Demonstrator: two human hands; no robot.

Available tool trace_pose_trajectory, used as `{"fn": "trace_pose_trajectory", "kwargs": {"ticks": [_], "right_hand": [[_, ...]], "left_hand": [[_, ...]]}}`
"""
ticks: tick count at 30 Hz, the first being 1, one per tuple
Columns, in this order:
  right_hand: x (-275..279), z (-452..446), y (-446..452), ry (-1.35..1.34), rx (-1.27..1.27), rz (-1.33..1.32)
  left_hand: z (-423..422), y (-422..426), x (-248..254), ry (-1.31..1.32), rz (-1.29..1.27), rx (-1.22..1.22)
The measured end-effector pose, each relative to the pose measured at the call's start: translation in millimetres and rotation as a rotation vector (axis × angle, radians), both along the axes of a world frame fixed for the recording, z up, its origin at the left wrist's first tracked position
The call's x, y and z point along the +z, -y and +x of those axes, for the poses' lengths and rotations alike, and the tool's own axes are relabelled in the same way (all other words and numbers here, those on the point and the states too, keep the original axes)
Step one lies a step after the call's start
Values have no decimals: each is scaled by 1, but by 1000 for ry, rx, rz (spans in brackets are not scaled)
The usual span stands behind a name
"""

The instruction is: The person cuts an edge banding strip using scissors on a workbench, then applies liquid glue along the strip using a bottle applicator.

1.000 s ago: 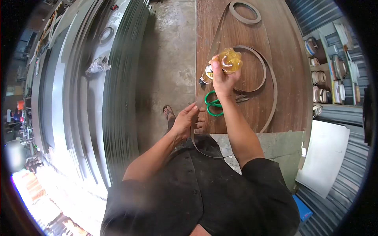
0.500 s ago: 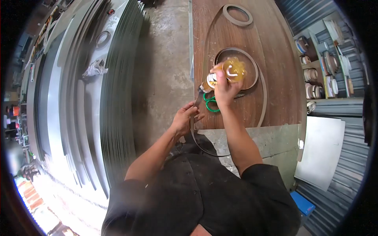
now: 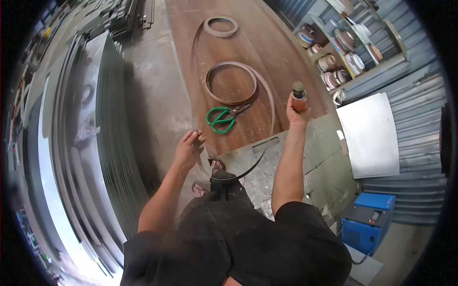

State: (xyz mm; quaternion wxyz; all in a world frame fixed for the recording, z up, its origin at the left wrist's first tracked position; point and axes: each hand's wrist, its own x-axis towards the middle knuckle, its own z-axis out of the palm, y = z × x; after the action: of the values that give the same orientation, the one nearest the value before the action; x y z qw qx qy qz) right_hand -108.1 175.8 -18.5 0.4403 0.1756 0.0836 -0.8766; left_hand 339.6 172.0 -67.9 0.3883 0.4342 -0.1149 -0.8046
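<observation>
My left hand (image 3: 187, 149) is closed, its fingers pinching a thin brown edge-banding strip (image 3: 250, 168) off the table's left front corner. The strip hangs in a loop below the table edge and runs up to a brown coil (image 3: 208, 85) on the table. My right hand (image 3: 297, 116) is wrapped round a glue bottle (image 3: 299, 103) with amber contents and a dark top, held upright by the table's right front edge. Green-handled scissors (image 3: 222, 125) lie in front of the coil, between my hands.
A second coil (image 3: 221, 34) lies farther back on the brown wooden table (image 3: 248, 128). Stacked panels (image 3: 112, 119) stand to the left. At the right are a shelf of rolls (image 3: 354, 61), a white sheet (image 3: 369, 136) and a blue machine (image 3: 361, 233).
My right hand has carried the glue bottle right and turned it from tilted against the strip to upright. My left hand has moved left and slightly down, and the view has turned rightward.
</observation>
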Motion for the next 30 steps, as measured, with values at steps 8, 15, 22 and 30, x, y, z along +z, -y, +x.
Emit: {"fn": "trace_pose_trajectory", "kwargs": {"ticks": [8,15,22,30], "right_hand": [[-81,-68,15,738,93,-86],[-145,-115,45,810,230,-170],[-102,-40,-69,-435,592,-182],[17,41,129,-2245,70,979]], "left_hand": [[-7,-1,8,37,19,-33],[-15,-20,6,79,77,24],[-17,-22,5,127,54,63],[-14,-19,-10,177,95,41]]}}
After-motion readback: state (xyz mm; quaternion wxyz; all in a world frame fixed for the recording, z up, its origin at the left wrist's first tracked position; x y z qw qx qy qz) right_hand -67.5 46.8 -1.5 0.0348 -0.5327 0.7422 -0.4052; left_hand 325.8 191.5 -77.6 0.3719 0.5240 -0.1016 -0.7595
